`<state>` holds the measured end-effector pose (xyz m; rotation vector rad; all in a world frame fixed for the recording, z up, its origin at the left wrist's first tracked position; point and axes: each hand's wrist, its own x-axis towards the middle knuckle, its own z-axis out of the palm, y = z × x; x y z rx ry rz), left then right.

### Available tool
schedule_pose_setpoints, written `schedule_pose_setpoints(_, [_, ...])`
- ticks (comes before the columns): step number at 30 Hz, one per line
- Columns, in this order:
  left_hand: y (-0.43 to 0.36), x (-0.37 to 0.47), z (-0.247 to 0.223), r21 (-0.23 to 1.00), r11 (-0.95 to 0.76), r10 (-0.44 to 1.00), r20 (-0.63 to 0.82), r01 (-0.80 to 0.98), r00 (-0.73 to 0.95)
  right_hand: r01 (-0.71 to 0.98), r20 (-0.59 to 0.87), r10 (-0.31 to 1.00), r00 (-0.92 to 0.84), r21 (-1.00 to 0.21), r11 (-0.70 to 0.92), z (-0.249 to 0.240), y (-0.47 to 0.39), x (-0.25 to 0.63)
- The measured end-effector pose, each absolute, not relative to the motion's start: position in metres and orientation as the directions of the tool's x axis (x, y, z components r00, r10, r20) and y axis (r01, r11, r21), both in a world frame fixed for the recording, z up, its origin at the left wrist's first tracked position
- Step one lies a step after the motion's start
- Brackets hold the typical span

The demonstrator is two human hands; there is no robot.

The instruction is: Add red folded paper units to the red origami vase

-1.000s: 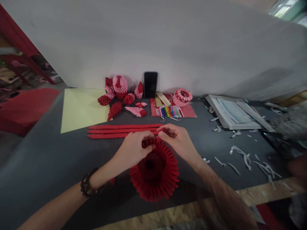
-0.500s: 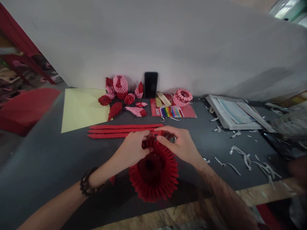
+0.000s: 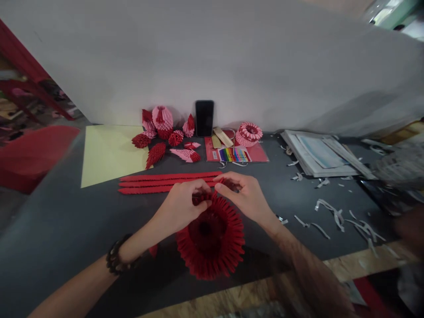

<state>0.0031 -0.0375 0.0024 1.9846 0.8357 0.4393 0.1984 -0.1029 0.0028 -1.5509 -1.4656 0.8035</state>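
A round red folded-paper piece (image 3: 212, 247) with a dark hollow middle stands on the grey table (image 3: 99, 229). My left hand (image 3: 183, 201), with a dark beaded bracelet at the wrist, grips its far rim between thumb and fingers. At the same rim, slightly to the right, my right hand (image 3: 243, 194) pinches a small red paper piece (image 3: 217, 187). Just beyond both hands lie three long red rows of folded paper (image 3: 149, 183), partly hidden by the hands.
Pink and red paper pieces (image 3: 162, 121), an upright phone (image 3: 204, 118) and a pink ring-shaped piece (image 3: 249, 134) are by the wall. Yellow paper (image 3: 112, 152) lies left. Stacked papers (image 3: 321, 152) and white scraps (image 3: 331, 212) lie right.
The view has shifted slightly. The small red piece at my right fingertips now sits lower and closer to the rim; my left hand keeps its hold on the round piece.
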Motion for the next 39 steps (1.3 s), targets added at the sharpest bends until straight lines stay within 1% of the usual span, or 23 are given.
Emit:
schedule_pose_setpoints(3, [-0.036,0.002,0.003,0.853,-0.359,0.711,-0.013,0.379,0.703,0.446,0.086,0.99,0.11,-0.894,0.028,0.003,-0.102,0.199])
schedule_pose_setpoints(6, [-0.032,-0.001,0.004,0.867,-0.355,0.658,-0.034,0.349,0.752,0.474,0.104,0.986,0.128,-0.88,0.031,0.004,-0.102,0.199])
schedule_pose_setpoints(10, [-0.025,-0.009,0.011,0.927,-0.241,0.589,-0.094,0.286,0.803,0.442,0.108,0.981,0.16,-0.897,0.026,0.004,-0.101,0.201])
schedule_pose_setpoints(12, [-0.022,-0.011,0.015,0.936,-0.191,0.598,-0.127,0.294,0.792,0.395,0.096,0.98,0.174,-0.919,0.02,0.003,-0.101,0.203])
schedule_pose_setpoints(15, [-0.02,-0.012,0.02,0.924,-0.188,0.659,-0.134,0.334,0.74,0.361,0.099,0.983,0.158,-0.932,0.036,0.006,-0.102,0.206])
schedule_pose_setpoints(16, [-0.021,-0.012,0.021,0.92,-0.194,0.677,-0.126,0.341,0.725,0.386,0.102,0.985,0.14,-0.922,0.041,0.007,-0.103,0.206])
schedule_pose_setpoints(18, [-0.023,-0.01,0.021,0.916,-0.2,0.693,-0.119,0.348,0.711,0.499,0.115,0.989,0.095,-0.865,0.053,0.011,-0.105,0.206])
schedule_pose_setpoints(21, [-0.03,-0.008,0.019,0.908,-0.213,0.683,-0.125,0.36,0.72,0.696,0.133,0.991,0.023,-0.714,0.08,0.015,-0.107,0.205])
schedule_pose_setpoints(23, [-0.034,-0.007,0.017,0.907,-0.232,0.676,-0.111,0.353,0.729,0.769,0.113,0.993,-0.017,-0.633,0.086,0.015,-0.107,0.205])
schedule_pose_setpoints(25, [-0.036,-0.005,0.014,0.91,-0.245,0.669,-0.091,0.335,0.738,0.802,0.08,0.996,-0.047,-0.592,0.085,0.015,-0.107,0.205])
schedule_pose_setpoints(28, [-0.038,-0.001,0.01,0.902,-0.264,0.688,-0.073,0.343,0.722,0.811,0.063,0.997,-0.051,-0.579,0.078,0.014,-0.107,0.203])
schedule_pose_setpoints(32, [-0.039,0.002,0.008,0.871,-0.295,0.73,-0.06,0.393,0.68,0.798,0.085,0.994,-0.067,-0.594,0.105,0.014,-0.107,0.202])
schedule_pose_setpoints(36, [-0.04,0.001,0.007,0.872,-0.3,0.725,-0.055,0.387,0.687,0.785,0.096,0.991,-0.09,-0.606,0.13,0.015,-0.106,0.202])
schedule_pose_setpoints(39, [-0.038,0.002,0.004,0.87,-0.302,0.727,-0.054,0.389,0.684,0.808,0.086,0.995,-0.051,-0.581,0.092,0.014,-0.105,0.201])
